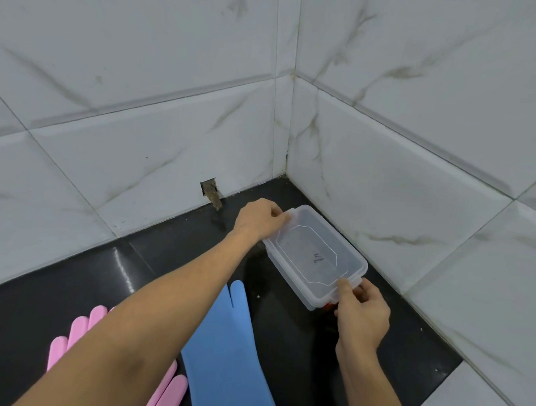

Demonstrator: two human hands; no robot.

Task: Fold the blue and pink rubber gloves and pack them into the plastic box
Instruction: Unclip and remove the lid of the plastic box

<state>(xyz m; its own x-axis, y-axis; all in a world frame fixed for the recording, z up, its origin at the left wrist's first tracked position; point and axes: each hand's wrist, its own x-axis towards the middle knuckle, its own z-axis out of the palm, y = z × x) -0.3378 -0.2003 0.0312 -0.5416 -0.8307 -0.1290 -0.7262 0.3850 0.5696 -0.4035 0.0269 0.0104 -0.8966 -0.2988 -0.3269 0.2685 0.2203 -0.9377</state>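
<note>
A clear plastic box [315, 254] with its lid on sits on the black counter [153, 268] in the tiled corner. My left hand [260, 218] grips the box's far end at the latch. My right hand [361, 314] holds the near end, fingers on the latch there, where a bit of red shows. A blue rubber glove [226, 351] lies flat on the counter, fingers pointing toward the box. Pink rubber gloves [80, 329] lie to its left, partly hidden under my left forearm.
White marble-look tiled walls [415, 178] meet in a corner right behind the box. A small broken hole [210, 189] shows in the left wall at counter level. A white surface [467, 401] borders the counter at the lower right.
</note>
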